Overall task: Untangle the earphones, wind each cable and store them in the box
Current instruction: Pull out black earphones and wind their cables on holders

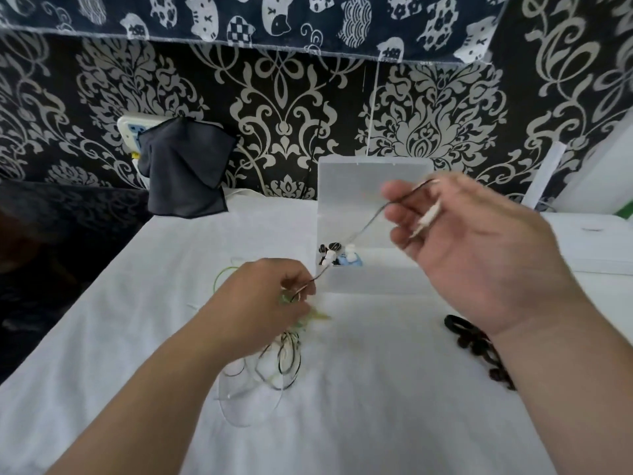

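Black-and-white cable (366, 222) stretches between hands: left hand (270, 303) fingers pinch it above the tangle (284, 361); right hand (462, 245) fingers clamp its plug end. Box (370, 279) sits at 1 o'clock from tangle. Pull gently, feeding slack.

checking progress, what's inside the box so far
In the box, at its left end: black earbuds, a white piece and something blue. The right hand covers the rest of the inside.
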{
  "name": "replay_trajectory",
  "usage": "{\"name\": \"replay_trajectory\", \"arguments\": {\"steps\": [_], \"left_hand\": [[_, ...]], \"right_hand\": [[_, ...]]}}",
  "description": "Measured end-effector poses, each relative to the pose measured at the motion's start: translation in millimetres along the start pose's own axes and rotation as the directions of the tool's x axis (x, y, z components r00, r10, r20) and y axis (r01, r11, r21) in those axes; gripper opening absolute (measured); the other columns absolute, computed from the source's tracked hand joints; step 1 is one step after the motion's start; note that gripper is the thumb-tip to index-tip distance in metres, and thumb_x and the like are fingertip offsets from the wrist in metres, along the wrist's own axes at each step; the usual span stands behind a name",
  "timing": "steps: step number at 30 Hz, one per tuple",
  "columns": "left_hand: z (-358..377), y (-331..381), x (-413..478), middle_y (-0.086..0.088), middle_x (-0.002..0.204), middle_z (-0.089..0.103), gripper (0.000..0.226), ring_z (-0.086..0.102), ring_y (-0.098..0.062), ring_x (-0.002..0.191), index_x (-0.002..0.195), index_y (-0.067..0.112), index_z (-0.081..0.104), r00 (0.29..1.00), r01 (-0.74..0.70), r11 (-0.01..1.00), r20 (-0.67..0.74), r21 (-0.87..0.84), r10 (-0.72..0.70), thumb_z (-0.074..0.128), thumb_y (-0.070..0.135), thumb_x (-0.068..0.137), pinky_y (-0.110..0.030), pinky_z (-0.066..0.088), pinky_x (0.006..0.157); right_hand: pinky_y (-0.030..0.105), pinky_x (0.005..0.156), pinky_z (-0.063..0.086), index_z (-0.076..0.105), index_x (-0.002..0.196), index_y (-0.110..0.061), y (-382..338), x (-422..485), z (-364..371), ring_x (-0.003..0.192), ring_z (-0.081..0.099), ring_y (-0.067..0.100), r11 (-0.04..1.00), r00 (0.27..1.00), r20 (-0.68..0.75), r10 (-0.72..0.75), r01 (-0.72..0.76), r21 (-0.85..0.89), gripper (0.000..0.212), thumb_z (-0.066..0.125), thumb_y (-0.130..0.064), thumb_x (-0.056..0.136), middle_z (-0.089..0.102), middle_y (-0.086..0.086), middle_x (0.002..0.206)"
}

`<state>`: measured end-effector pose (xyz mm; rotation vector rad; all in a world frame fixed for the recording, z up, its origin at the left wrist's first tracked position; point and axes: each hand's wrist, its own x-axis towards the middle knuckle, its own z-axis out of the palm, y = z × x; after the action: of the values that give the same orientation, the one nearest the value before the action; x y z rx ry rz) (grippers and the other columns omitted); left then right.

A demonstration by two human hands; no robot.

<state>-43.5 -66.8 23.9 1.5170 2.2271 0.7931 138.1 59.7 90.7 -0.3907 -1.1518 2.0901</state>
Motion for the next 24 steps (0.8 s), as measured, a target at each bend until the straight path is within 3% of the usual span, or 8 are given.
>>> {"name": "replay_trajectory", "arguments": {"steps": [6,9,10,12,14,18,20,24], "left_hand": [[2.8,-10.2,2.5,0.013,0.094,0.060,0.014,0.059,-0.008,0.074,0.089,0.037,0.067,0.978,0.196,0.960,0.037,0.200,-0.207,0.068,0.023,0.086,-0.032,0.053,0.074],[3.7,-11.6,6.8,0.012,0.076,0.062,0.019,0.057,-0.006,0.065,0.074,0.031,0.065,0.971,0.240,0.944,-0.052,0.227,-0.234,0.061,0.025,0.091,-0.028,0.050,0.063],[3.7,-10.8,8.2,0.012,0.072,0.061,0.022,0.056,-0.005,0.064,0.072,0.030,0.062,0.973,0.229,0.949,-0.079,0.217,-0.217,0.059,0.024,0.092,-0.026,0.046,0.060],[4.2,-6.9,9.7,0.010,0.066,0.057,0.022,0.052,-0.006,0.061,0.074,0.026,0.060,0.974,0.209,0.966,-0.118,0.150,-0.192,0.056,0.023,0.095,-0.021,0.037,0.053],[5.6,-4.7,9.8,0.009,0.063,0.054,0.020,0.050,-0.007,0.059,0.077,0.022,0.057,0.973,0.204,0.973,-0.129,0.112,-0.189,0.055,0.025,0.097,-0.022,0.033,0.052],[7.8,-5.8,9.7,0.007,0.063,0.054,0.019,0.053,-0.011,0.061,0.077,0.023,0.056,0.977,0.204,0.969,-0.089,0.136,-0.193,0.063,0.032,0.092,-0.026,0.033,0.053],[7.6,-7.2,9.9,0.006,0.072,0.057,0.011,0.056,-0.013,0.069,0.083,0.026,0.058,0.975,0.220,0.967,-0.067,0.130,-0.213,0.067,0.027,0.089,-0.026,0.036,0.056],[7.6,-11.8,8.4,0.008,0.105,0.053,0.024,0.059,-0.013,0.090,0.109,0.037,0.062,0.976,0.206,0.966,0.032,0.155,-0.214,0.070,0.029,0.088,-0.025,0.047,0.072]], "right_hand": [[0.022,0.056,0.045,0.046,0.074,-0.021,-35.9,-3.4,-26.3,0.053,0.036,0.009,0.976,0.998,-0.050,-0.042,0.052,0.210,0.018,0.046,-0.026,0.092,0.040,-0.009,0.054],[0.025,0.051,0.035,0.047,0.068,-0.021,-36.7,-5.2,-41.9,0.047,0.027,0.011,0.985,0.964,-0.262,0.040,-0.081,-0.150,0.026,0.049,-0.021,0.094,0.029,-0.008,0.046],[0.028,0.052,0.032,0.051,0.068,-0.020,-32.4,-5.7,-47.2,0.045,0.030,0.012,0.889,0.942,-0.334,0.028,-0.176,-0.423,0.027,0.053,-0.021,0.095,0.033,-0.007,0.045],[0.030,0.056,0.034,0.063,0.076,-0.018,-18.3,-8.7,-55.8,0.047,0.045,0.014,0.391,0.935,-0.352,0.046,-0.341,-0.855,0.019,0.064,-0.029,0.091,0.051,-0.006,0.049],[0.027,0.056,0.040,0.068,0.081,-0.025,-2.5,-14.0,-57.8,0.056,0.061,0.015,-0.036,0.915,-0.346,0.207,-0.346,-0.938,0.012,0.070,-0.036,0.084,0.068,-0.004,0.060],[0.034,0.079,0.056,0.071,0.106,-0.019,23.1,-17.8,-49.5,0.087,0.071,0.021,-0.411,0.850,-0.390,0.355,-0.233,-0.881,0.032,0.068,-0.041,0.083,0.071,0.003,0.105],[0.036,0.086,0.055,0.071,0.108,-0.019,30.6,-15.2,-41.3,0.099,0.066,0.023,-0.510,0.907,-0.349,0.235,-0.191,-0.839,0.032,0.064,-0.041,0.087,0.066,0.001,0.114],[0.036,0.091,0.051,0.071,0.108,-0.022,56.2,-7.7,-20.4,0.107,0.059,0.023,-0.284,0.977,-0.174,0.123,-0.134,-0.949,0.026,0.062,-0.038,0.090,0.065,-0.002,0.114]]}}
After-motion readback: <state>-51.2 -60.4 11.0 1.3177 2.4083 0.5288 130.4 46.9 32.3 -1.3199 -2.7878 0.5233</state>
